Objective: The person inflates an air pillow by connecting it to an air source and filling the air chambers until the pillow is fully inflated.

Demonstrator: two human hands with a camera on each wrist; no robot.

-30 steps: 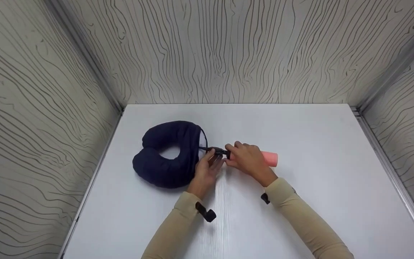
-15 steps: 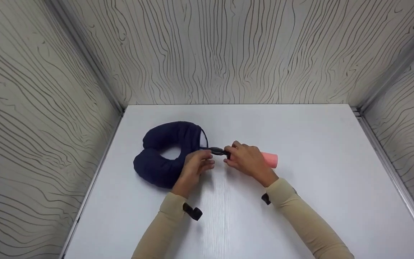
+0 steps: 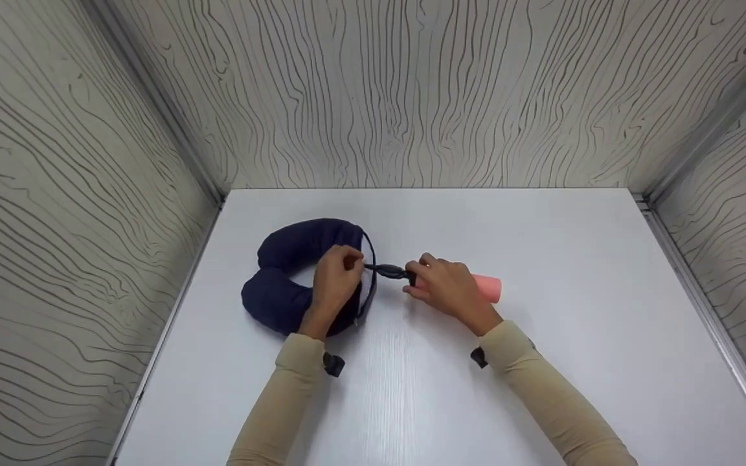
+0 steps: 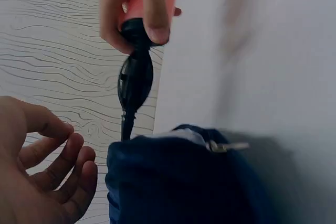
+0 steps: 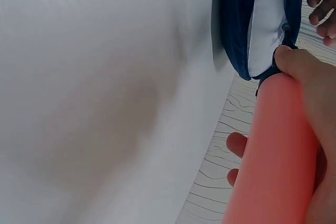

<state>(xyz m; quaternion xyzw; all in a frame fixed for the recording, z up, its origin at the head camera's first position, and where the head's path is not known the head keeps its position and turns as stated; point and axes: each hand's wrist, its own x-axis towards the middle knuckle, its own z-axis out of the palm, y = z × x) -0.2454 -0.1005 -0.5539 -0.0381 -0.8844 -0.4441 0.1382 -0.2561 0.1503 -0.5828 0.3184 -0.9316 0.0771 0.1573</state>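
A navy U-shaped neck pillow [image 3: 272,301] lies on the table, its cover unzipped along one side, with white inside [image 5: 268,22] showing. A black oval piece [image 4: 135,80] joins the pillow's opening to the black end of a pink cylinder [image 5: 273,156] that looks like a hand pump. My right hand [image 3: 447,285] grips this cylinder near its black end. Above the pillow's right side hovers my left hand [image 3: 337,275]. Its fingers are loosely bent, with nothing visible between them in the left wrist view, apart from the pillow and the black piece.
The white table [image 3: 574,259] is bounded by wood-grain patterned walls [image 3: 412,97] at the back and both sides. A metal zipper pull [image 4: 228,146] sits at the pillow cover's opening.
My left hand has let go of the black oval piece and moved left and up over the pillow. The right hand keeps its grip on the pink cylinder, nearly unmoved.
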